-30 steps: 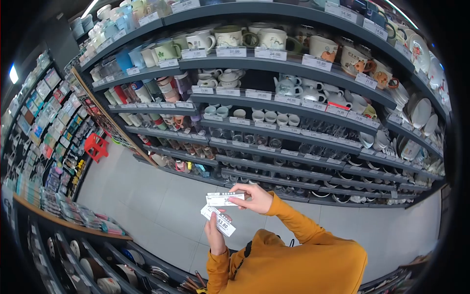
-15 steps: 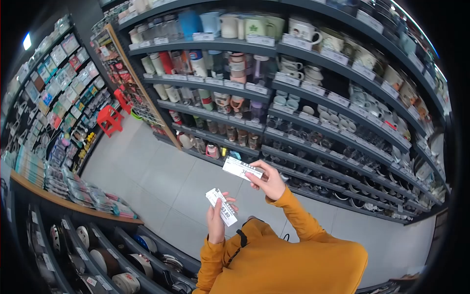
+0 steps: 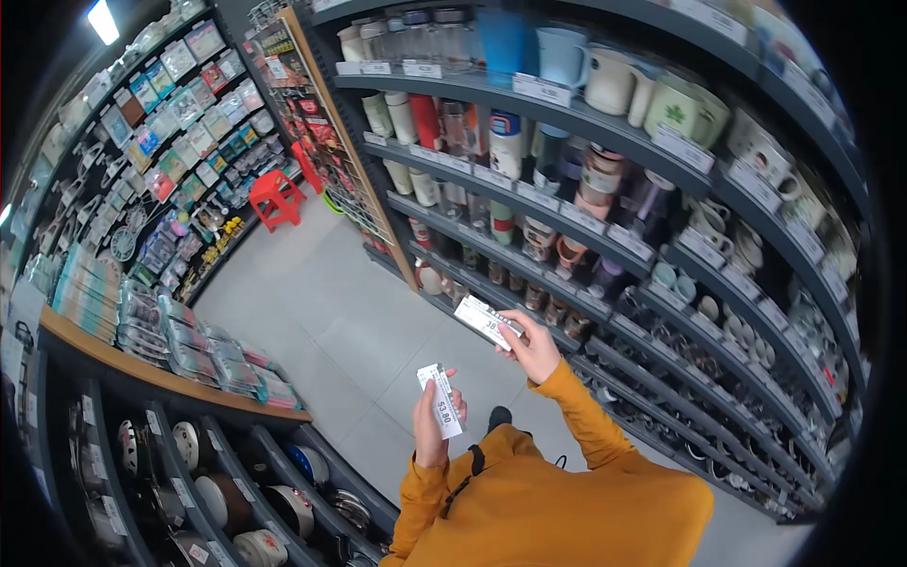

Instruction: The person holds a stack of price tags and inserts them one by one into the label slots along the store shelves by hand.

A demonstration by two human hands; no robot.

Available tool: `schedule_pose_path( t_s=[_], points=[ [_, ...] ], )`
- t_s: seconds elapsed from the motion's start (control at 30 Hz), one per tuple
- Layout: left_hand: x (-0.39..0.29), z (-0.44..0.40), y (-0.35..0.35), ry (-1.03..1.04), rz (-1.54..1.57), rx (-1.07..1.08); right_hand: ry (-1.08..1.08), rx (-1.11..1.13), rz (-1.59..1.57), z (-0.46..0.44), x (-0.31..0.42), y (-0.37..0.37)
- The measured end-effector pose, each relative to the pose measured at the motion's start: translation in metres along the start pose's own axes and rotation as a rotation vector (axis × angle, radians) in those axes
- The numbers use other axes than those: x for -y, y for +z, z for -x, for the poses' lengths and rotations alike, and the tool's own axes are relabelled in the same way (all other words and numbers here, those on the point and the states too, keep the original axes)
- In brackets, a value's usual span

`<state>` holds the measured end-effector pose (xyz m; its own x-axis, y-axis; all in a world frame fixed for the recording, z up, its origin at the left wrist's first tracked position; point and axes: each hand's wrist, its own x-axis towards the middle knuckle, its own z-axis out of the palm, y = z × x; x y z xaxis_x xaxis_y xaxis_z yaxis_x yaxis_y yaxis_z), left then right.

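Note:
My left hand (image 3: 433, 423) pinches a white price tag (image 3: 442, 404) printed "53.80", thumb on its face and fingers behind. To the right and a little higher, my right hand (image 3: 531, 346) grips another white price tag (image 3: 480, 318) by its right end; its number starts with "38" and my thumb covers part of the print. The two tags are apart, both held in the air over the grey floor. Mustard-coloured sleeves cover both my arms.
Tall dark shelves (image 3: 605, 227) with mugs, cups and bottles rise on the right. A low rack (image 3: 236, 482) of pots and pans stands at the lower left. Packaged goods (image 3: 179, 113) hang on the left wall. A red stool (image 3: 276, 200) stands at the aisle's far end.
My view has turned left, so the shelves and stool appear shifted to the right. Both hands still hold their tags, and the left-hand tag now stands more upright. A dark shoe shows now.

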<state>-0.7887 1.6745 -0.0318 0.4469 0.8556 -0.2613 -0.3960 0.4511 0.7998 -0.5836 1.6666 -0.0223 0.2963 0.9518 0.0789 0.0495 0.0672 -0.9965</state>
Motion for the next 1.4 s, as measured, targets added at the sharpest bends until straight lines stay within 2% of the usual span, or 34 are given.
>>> schedule_pose_path(
  t_s=[0.13,0.23,0.37,0.5,0.6,0.67,0.73,0.77,0.8,0.83,0.87,0.9,0.97,1.03,1.13,1.27,1.4],
  points=[
    [-0.020,-0.064,0.012,-0.013,0.028,-0.009,-0.083,-0.005,0.069,-0.066,0.013,0.002],
    [-0.021,-0.105,0.016,-0.061,0.010,0.005,-0.253,-0.026,0.357,-0.098,0.008,-0.003],
    [-0.016,-0.161,0.005,-0.206,-0.054,0.115,-0.172,-0.198,0.355,-0.121,-0.020,-0.015],
    [-0.016,-0.209,-0.009,-0.354,-0.031,0.165,-0.003,-0.293,0.363,-0.115,-0.043,-0.025],
    [-0.028,-0.239,-0.020,-0.304,-0.052,0.157,0.106,-0.388,0.369,-0.133,-0.079,-0.015],
    [-0.028,-0.263,-0.047,-0.327,0.029,0.210,-0.021,-0.407,0.450,-0.168,-0.111,0.004],
    [-0.036,-0.286,-0.074,-0.344,0.078,0.267,0.047,-0.292,0.497,-0.212,-0.120,0.023],
    [-0.038,-0.298,-0.087,-0.328,0.106,0.230,0.075,-0.307,0.617,-0.238,-0.129,0.031],
    [-0.049,-0.312,-0.097,-0.291,0.087,0.225,0.127,-0.323,0.623,-0.265,-0.143,0.036],
    [-0.062,-0.322,-0.106,-0.258,0.072,0.215,0.009,-0.387,0.711,-0.291,-0.157,0.041],
    [-0.071,-0.325,-0.115,-0.232,0.070,0.188,-0.003,-0.419,0.877,-0.316,-0.154,0.048],
    [-0.086,-0.333,-0.129,-0.237,0.084,0.234,0.061,-0.403,0.880,-0.343,-0.160,0.050],
    [-0.117,-0.345,-0.149,-0.188,0.004,0.206,0.024,-0.392,1.012,-0.396,-0.192,0.047],
    [-0.145,-0.360,-0.168,-0.161,-0.047,0.188,0.104,-0.410,1.098,-0.436,-0.223,0.044],
    [-0.164,-0.380,-0.191,-0.115,-0.129,0.105,0.216,-0.424,1.138,-0.468,-0.250,0.046],
    [-0.181,-0.399,-0.206,-0.153,-0.092,0.021,0.287,-0.356,1.168,-0.480,-0.275,0.046],
    [-0.182,-0.418,-0.223,-0.220,-0.066,0.035,0.402,-0.364,1.167,-0.489,-0.274,0.051]
  ],
)
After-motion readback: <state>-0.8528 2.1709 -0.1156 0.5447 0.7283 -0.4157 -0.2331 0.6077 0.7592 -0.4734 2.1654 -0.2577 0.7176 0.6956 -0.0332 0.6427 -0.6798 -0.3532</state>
